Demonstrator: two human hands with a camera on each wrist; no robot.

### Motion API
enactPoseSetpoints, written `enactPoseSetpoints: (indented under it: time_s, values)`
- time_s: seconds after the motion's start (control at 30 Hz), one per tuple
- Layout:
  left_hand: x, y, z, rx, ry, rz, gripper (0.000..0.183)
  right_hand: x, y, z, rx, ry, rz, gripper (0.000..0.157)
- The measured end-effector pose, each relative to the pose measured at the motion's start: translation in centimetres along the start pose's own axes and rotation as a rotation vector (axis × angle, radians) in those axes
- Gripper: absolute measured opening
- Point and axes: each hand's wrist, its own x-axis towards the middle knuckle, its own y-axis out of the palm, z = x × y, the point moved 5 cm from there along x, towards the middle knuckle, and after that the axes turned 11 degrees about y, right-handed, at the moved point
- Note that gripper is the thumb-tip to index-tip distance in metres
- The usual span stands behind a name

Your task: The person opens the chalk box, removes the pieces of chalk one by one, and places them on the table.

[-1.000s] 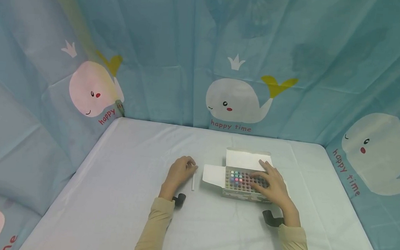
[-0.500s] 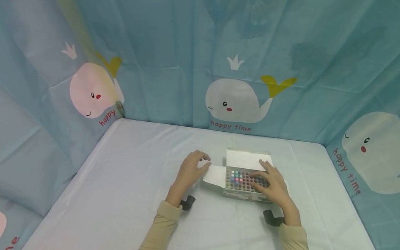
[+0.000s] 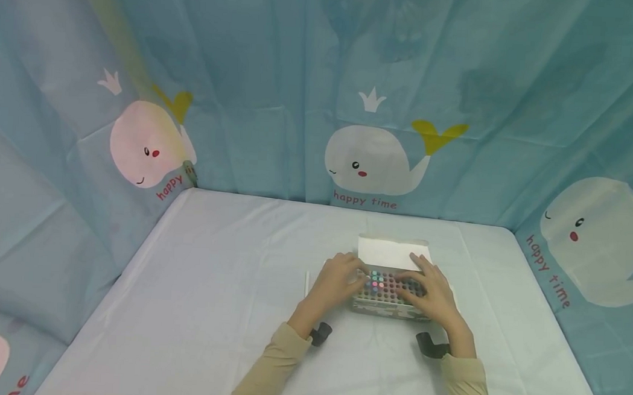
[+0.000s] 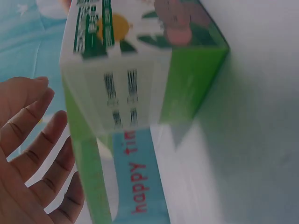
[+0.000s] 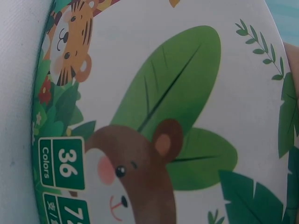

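Observation:
A cardboard box of markers stands on the table with its lid flap raised at the back. Coloured round marker ends show at the left of its hole grid, among darker round spots. My left hand reaches over the box's left side, thumb and forefinger at the leftmost markers. In the left wrist view the loosely bent fingers stand beside the box's printed end. My right hand rests over the box's right part, fingers spread across the grid and lid flap. A slim white marker lies left of the box.
A white cloth covers the table. Curtains with whale prints hang at the back and both sides. The right wrist view is filled by the box's printed side, with a bear and "36 Colors".
My left hand has left the white marker on the table and moved right, across the box's side flap to the marker ends. The right hand has stayed in place.

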Motion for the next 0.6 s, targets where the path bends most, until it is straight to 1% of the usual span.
enactPoseSetpoints:
  time_s: [0.23, 0.37, 0.6]
  values:
    - [1.0, 2.0, -0.8, 0.088, 0.023, 0.084, 0.015, 0.0, 0.0, -0.1, 0.001, -0.009, -0.006, 0.029]
    - [1.4, 2.4, -1.1, 0.125, 0.017, 0.107, 0.016, 0.0, 0.1, 0.0, -0.001, -0.012, -0.01, 0.029]
    - [2.2, 2.6, -1.5, 0.174, -0.036, 0.175, 0.019, -0.1, 0.0, 0.1, -0.006, -0.008, -0.012, 0.03]
